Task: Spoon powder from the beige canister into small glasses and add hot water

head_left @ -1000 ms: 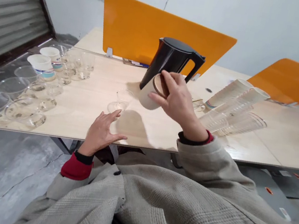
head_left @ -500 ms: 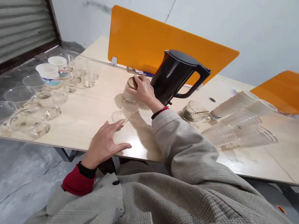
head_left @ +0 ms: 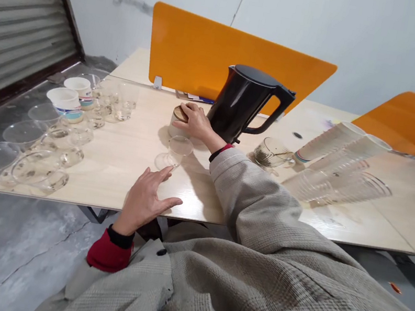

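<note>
My right hand (head_left: 194, 120) is closed over the top of a small pale jar (head_left: 175, 128) with a brown, wood-like lid. Its fingers rest on the lid and side, and part of the jar is hidden. A clear plastic cup (head_left: 181, 147) stands just in front of the jar. My left hand (head_left: 146, 199) is open at the table's front edge, thumb and fingers spread, holding nothing and close to that cup. Right behind my right hand is a black electric kettle (head_left: 240, 102). A glass cup (head_left: 269, 153) with dark leaf-like bits and a stirrer stands beyond my right forearm.
Clear plastic cups (head_left: 22, 132) with dark bits stand in rows at the left, alongside paper cups (head_left: 64, 100). Stacked paper cups (head_left: 326, 143) and stacked clear cups (head_left: 310, 184) lean or lie at the right. An orange divider (head_left: 193, 52) stands behind the kettle.
The camera view has shifted slightly. Both hands keep practically the same places, the right on the jar and the left open by the clear cup.
</note>
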A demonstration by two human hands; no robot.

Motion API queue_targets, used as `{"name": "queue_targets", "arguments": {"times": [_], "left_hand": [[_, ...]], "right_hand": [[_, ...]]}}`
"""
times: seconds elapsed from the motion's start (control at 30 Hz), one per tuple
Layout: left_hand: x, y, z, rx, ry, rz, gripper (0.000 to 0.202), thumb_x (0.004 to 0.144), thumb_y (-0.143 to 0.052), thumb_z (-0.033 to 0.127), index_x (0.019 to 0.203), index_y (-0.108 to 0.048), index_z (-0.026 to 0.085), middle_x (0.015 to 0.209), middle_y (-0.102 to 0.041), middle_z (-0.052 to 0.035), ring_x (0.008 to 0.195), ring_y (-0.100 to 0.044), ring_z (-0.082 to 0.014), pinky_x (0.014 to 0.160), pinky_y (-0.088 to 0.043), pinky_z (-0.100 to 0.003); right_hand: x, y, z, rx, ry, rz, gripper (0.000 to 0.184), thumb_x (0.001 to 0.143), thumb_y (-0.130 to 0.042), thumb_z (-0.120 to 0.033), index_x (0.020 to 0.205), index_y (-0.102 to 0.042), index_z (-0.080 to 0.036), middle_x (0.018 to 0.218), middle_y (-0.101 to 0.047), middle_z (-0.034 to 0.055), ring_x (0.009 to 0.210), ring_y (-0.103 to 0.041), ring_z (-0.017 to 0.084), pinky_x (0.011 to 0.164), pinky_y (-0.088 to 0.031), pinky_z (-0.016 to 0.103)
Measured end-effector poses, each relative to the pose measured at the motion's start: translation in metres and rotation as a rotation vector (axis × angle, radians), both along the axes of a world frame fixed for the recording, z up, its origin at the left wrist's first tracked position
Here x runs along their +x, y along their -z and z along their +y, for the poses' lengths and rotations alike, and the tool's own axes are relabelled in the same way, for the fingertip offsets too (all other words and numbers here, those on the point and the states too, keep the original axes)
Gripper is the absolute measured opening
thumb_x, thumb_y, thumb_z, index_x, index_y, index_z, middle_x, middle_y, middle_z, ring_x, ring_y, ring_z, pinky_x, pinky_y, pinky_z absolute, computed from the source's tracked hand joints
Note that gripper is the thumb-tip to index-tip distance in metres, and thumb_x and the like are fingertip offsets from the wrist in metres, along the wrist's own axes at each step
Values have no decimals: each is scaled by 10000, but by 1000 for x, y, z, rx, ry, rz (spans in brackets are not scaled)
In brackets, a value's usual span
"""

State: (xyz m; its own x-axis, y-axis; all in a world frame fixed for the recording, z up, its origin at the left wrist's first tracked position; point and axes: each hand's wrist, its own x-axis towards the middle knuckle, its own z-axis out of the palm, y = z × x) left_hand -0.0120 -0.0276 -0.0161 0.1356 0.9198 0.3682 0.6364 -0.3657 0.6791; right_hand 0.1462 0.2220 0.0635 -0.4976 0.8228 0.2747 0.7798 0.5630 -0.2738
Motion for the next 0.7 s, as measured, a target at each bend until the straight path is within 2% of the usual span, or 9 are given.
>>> {"name": "queue_targets", "arguments": {"times": [0.1,0.17,0.27,0.3,0.37,0.47,0.57,0.7], "left_hand": [[-2,0,0,2,-9,-28,793,878,-809,612,1555,-535,303,1410,-766,-98,1312,-731,-309,1333,-339,-642],[-4,2,2,13,-42,-88,721,930,-746,595,1551,-541,290,1489,-713,-112,1379,-687,-304,1313,-397,-601],[-8,10,10,36,-102,-195,706,1009,-630,523,1629,-445,240,1684,-522,-159,1561,-515,-301,1290,-445,-548],[-9,12,14,34,-109,-213,730,1016,-616,501,1658,-399,231,1730,-458,-166,1607,-451,-306,1306,-421,-555],[-10,16,25,1,-111,-237,764,1008,-622,475,1685,-355,240,1774,-387,-163,1649,-378,-322,1328,-379,-579],[-8,16,44,-116,-70,-286,777,1017,-606,461,1708,-316,254,1786,-362,-163,1638,-393,-352,1278,-447,-590],[-2,12,61,-197,-13,-329,812,1003,-607,398,1724,-278,223,1797,-337,-167,1620,-425,-344,1275,-458,-556],[4,16,66,-172,-29,-307,798,987,-593,344,1720,-297,230,1772,-395,-146,1597,-469,-309,1287,-448,-526]], "right_hand": [[5,-3,-4,20,17,37,828,935,-739,-512,1647,-475,-180,1737,-401,191,1572,-401,400,1280,-375,579],[14,-4,-14,64,59,107,819,967,-690,-521,1662,-450,-160,1750,-380,200,1604,-361,388,1307,-334,581],[32,2,-40,95,118,285,665,1065,-467,-585,1559,-568,-150,1617,-551,196,1512,-493,346,1281,-390,556],[38,6,-52,63,117,359,661,1084,-386,-612,1498,-618,-152,1530,-624,193,1443,-562,332,1245,-442,540],[48,17,-76,-98,78,505,720,1080,-291,-693,1385,-680,-168,1379,-706,183,1283,-672,311,1094,-577,498],[54,31,-107,-391,-20,668,784,1019,-318,-821,1336,-696,-213,1379,-707,162,1142,-722,284,845,-659,419],[53,35,-123,-527,-88,737,752,998,-400,-823,1312,-724,-222,1396,-700,148,1138,-710,273,822,-651,395],[49,32,-128,-568,-102,717,708,1023,-412,-775,1298,-737,-209,1329,-726,142,1090,-709,258,824,-634,383]]}}
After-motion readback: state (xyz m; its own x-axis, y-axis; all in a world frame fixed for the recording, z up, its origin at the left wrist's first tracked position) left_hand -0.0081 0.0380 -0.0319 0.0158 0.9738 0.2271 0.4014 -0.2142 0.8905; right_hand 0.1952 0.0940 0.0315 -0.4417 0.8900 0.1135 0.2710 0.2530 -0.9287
